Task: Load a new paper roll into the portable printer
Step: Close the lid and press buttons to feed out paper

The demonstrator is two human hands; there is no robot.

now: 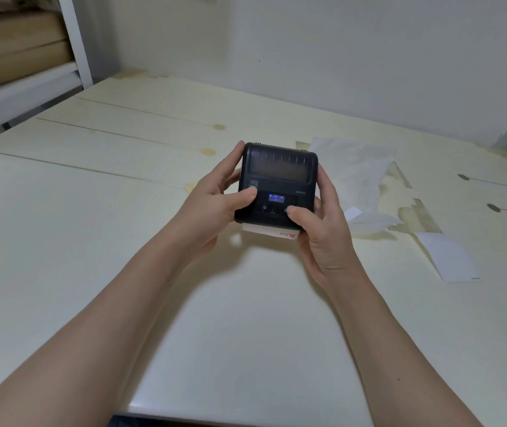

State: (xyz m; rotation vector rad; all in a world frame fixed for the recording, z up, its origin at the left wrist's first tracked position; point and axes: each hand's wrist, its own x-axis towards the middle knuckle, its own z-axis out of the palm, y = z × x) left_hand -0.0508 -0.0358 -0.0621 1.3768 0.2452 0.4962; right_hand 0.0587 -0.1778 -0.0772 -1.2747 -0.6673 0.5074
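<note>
Bare forearms lead in — the small black plastic portable printer (276, 186) is clamped between left hand (215, 208) and right hand (320, 238), lid closed, display lit; a feed test is likely needed next.

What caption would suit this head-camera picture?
Both hands, left and right, hold a black portable printer above the table, paper strip emerging.
</note>
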